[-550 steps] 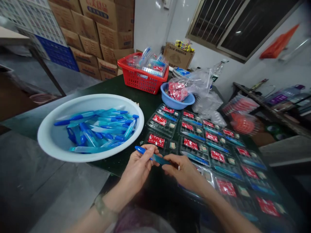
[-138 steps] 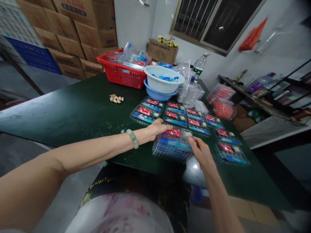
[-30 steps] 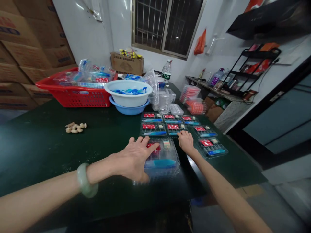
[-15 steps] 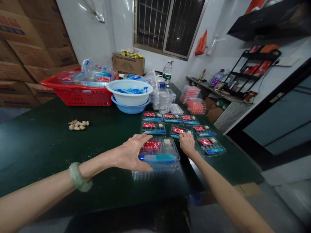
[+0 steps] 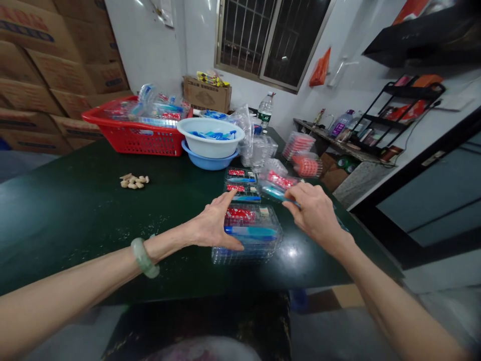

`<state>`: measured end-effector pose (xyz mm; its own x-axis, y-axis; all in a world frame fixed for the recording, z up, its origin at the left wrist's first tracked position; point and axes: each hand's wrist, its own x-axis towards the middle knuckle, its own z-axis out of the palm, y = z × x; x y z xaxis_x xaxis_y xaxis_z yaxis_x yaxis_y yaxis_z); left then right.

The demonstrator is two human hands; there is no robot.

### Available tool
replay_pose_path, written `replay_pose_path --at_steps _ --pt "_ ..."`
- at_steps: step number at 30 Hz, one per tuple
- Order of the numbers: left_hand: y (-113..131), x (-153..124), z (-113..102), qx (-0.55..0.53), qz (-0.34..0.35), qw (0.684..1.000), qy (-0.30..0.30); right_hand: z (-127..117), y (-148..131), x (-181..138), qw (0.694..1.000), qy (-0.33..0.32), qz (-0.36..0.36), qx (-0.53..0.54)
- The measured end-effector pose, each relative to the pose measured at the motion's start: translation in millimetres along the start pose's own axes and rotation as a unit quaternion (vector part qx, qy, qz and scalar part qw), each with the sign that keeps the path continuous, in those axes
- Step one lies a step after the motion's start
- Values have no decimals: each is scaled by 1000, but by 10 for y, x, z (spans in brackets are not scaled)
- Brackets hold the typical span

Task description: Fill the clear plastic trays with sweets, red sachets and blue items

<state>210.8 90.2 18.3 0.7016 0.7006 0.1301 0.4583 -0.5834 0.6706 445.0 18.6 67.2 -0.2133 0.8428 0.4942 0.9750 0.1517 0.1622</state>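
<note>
A clear pack [image 5: 277, 185] with a red panel and a blue pen is tilting above the desk [image 5: 75, 210], blurring slightly, just behind and to the right of a stack [image 5: 255, 233] of similar packs. The right hand [image 5: 315, 213] is pinching the pack's near right corner between thumb and fingers. The left hand [image 5: 215, 225] is spreading wide, thumb well apart from fingers, and is resting against the stack's left end without closing round it; a green bangle [image 5: 145, 258] is circling that wrist. Two packs [image 5: 243, 189] are lying flat behind the stack, one beyond the other. Farther back, a white bowl [image 5: 210, 149] of blue pens is sitting in a blue bowl [image 5: 210, 162], with clear trays [image 5: 259, 150] standing to its right and a red basket [image 5: 150, 143] of filled packs to its left. Some peanuts [image 5: 134, 181] are lying in front of the basket. Behind, a carton [image 5: 206, 95] and a bottle [image 5: 265, 109] are standing before the wall, under a barred window [image 5: 248, 37].
</note>
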Motion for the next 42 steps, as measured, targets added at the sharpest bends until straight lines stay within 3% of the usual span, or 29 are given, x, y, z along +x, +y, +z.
replay_pose_path --at_steps 3,9,11,13,16,19,22,25,28,32,35,38,42 --pt "-74 -36 52 -50 -7 998 31 -147 -337 26 997 -45 -54 28" --pt "-163 -161 89 -117 33 985 119 -28 -641 -1 982 -135 -111 69" --pt "-137 -189 59 -50 70 989 117 3 -675 -16 981 -133 -111 84" --pt "-111 -191 24 21 116 990 76 4 -688 -17 979 -130 -114 105" --pt "-118 -161 -6 38 156 987 31 -10 -604 22 975 -107 -105 162" --pt "-178 -143 -1 20 135 989 51 53 -362 81 963 -35 -9 267" --pt "-224 -159 18 16 125 990 57 245 -115 80 917 2 143 372" --pt "-200 -192 25 23 112 992 53 474 -41 -9 822 -73 263 501" --pt "-119 -218 17 5 80 995 60 609 -106 -117 727 -145 338 580" --pt "-36 -162 -7 -76 13 989 123 671 -158 -195 704 -167 383 575" --pt "-6 -10 -95 -11 -51 986 161 718 -167 -185 714 -169 376 566" --pt "56 224 -258 103 -20 992 63 726 -227 -146 725 -153 365 563" --pt "105 580 -445 101 -18 976 -193 631 -259 -204 700 -125 391 585"
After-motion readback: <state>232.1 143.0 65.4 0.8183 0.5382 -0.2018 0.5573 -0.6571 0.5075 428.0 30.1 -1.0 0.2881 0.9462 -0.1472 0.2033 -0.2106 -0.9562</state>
